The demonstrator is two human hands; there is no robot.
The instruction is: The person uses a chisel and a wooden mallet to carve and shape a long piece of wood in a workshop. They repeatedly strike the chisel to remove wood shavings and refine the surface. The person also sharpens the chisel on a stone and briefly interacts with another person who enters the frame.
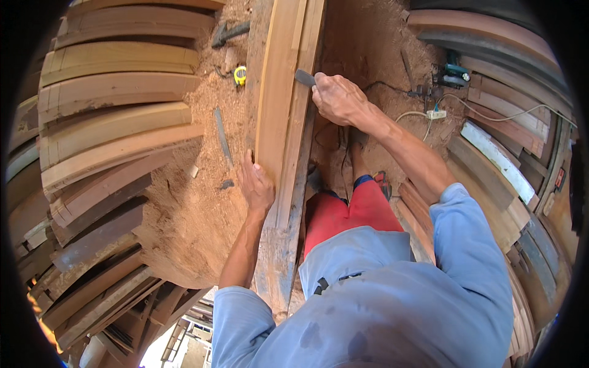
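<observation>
A long pale wooden plank (279, 110) with lengthwise strips lies on a worn, narrow wooden bench (275, 267) in front of me. At the plank's left edge, my left hand (256, 184) is closed against the wood with its fingers bent. My right hand (337, 98) is wrapped round a dark grey tool with a flat, rounded end (304, 77). The tool's end sits over the plank's right side; whether it touches the wood I cannot tell. Its handle is hidden in my fist, so its exact kind does not show.
Stacked boards (116, 92) line the left, more boards (491, 30) the right. A yellow tape measure (240, 75), a dark hammer-like tool (230, 34) and a grey strip (223, 136) lie left of the plank among sawdust. At right are a green power tool (454, 75) and a corded power strip (436, 115).
</observation>
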